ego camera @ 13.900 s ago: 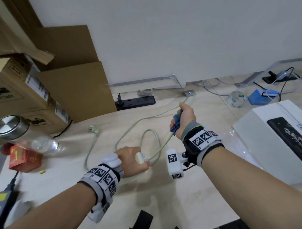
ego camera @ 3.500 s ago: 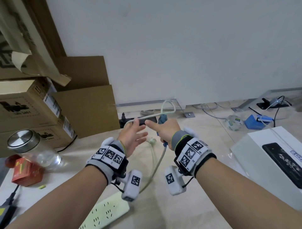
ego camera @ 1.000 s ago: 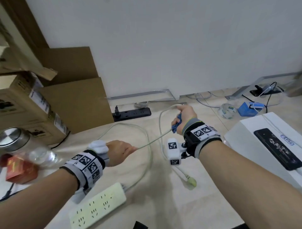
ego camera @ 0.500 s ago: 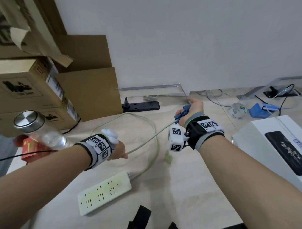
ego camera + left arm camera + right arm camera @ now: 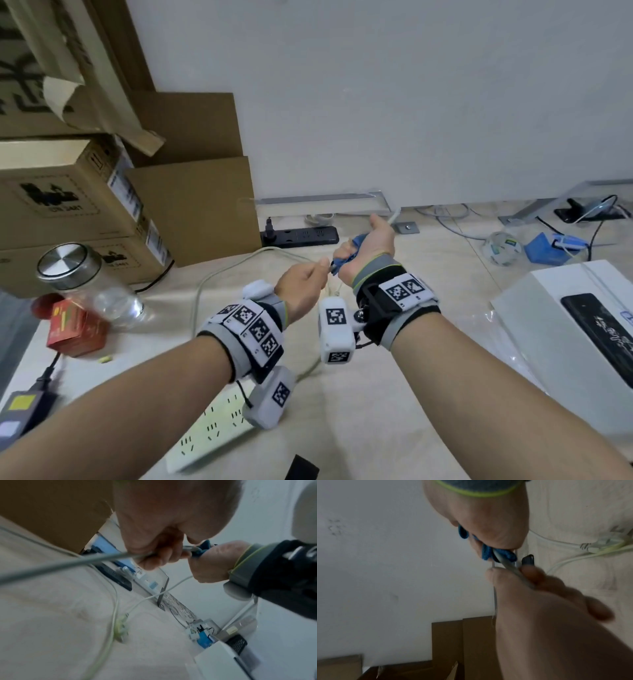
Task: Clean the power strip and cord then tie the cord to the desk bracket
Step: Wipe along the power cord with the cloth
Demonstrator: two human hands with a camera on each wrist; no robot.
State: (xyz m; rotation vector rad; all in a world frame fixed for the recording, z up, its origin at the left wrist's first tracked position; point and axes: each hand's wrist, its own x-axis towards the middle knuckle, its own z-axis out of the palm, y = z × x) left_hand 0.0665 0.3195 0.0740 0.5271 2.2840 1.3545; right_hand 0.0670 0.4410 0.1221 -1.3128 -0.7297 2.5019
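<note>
- Left hand [image 5: 301, 287], frame centre: fingers pinch thin pale-green cord [image 5: 51, 565].
- Right hand [image 5: 368, 251], touching it: fingers clench crumpled blue cloth [image 5: 488, 553] around cord.
- White rectangular power strip [image 5: 209, 433], lower centre.

The left hand [image 5: 154, 536] pinches the cord [image 5: 72, 563] beside what looks like a blue cloth [image 5: 205, 546].

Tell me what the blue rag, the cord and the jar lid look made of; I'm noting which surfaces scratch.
Rag: soft knit or terry cloth, by its fuzzy folds. Cord: smooth pale plastic or rubber sheath, slightly glossy. Jar lid: brushed metal, probably steel, by its radial sheen.
</note>
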